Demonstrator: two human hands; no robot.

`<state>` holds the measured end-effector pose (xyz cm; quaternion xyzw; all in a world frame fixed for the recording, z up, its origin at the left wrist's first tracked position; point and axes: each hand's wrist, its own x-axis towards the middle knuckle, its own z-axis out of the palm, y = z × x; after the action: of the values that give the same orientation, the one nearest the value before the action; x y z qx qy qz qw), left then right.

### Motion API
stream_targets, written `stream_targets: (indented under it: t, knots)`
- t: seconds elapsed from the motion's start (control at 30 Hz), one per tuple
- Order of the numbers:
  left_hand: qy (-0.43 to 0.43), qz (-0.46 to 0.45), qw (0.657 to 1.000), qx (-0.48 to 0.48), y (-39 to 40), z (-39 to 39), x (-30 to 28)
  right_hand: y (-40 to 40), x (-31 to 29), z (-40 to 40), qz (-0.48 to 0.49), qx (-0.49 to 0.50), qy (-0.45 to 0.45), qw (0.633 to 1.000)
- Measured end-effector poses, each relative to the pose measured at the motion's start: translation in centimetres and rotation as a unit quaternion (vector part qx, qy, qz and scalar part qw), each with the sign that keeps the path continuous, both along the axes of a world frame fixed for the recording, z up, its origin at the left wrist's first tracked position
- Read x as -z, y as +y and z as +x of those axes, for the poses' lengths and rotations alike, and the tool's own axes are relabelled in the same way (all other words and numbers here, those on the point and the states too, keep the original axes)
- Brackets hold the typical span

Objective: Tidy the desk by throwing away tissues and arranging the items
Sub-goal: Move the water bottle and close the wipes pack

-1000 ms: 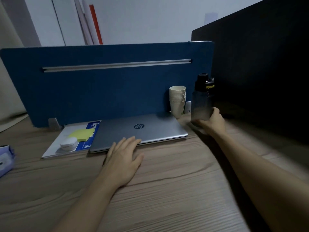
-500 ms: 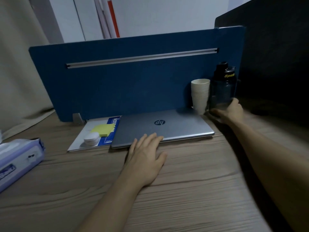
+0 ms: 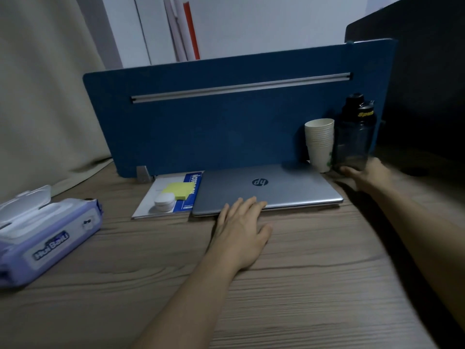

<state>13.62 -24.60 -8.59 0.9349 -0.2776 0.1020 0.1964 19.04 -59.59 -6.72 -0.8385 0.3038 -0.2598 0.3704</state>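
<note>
- Wood-grain tabletop showed no loose tissues anywhere in view, so the throwing-away part looked finished, though you could not rule out any beyond the frame
- Your arranging looked nearly done: the closed grey laptop sat squared against the blue divider, with a notebook tucked just beside it on its left
- A yellow sticky-note pad and a small white round case rested on top of that notebook
- The stack of paper cups stood upright in the back right corner, and the dark water bottle stood just beside it, close to the divider
- The bottle was see-through and looked close to empty; whether the top cup held anything could not be told from this angle
- The wet-wipe pack lay well apart at the left edge, its lid flipped up and white wipes showing inside; closing it and lining it up with the rest seemed to be what was left
- Your left hand lay flat and spread on the tabletop, fingertips touching the front edge of the laptop, holding nothing
- Your right hand was blurred at the foot of the bottle, fingers loose and extended, apparently gripping nothing; whether it touched the bottle could not be told
</note>
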Motion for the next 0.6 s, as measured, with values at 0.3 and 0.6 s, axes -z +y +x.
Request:
stream_targets:
  t: [0.3,0.6]
  knots:
    - [0.016,-0.010,0.999,-0.041,0.6,-1.0,-0.8,8.5,0.4,-6.5,-0.024,-0.051,-0.028,0.998]
    - [-0.089,-0.037,0.990,-0.104,10.5,-3.3,-2.6,17.9,0.8,-10.3,-0.025,-0.117,-0.034,0.992]
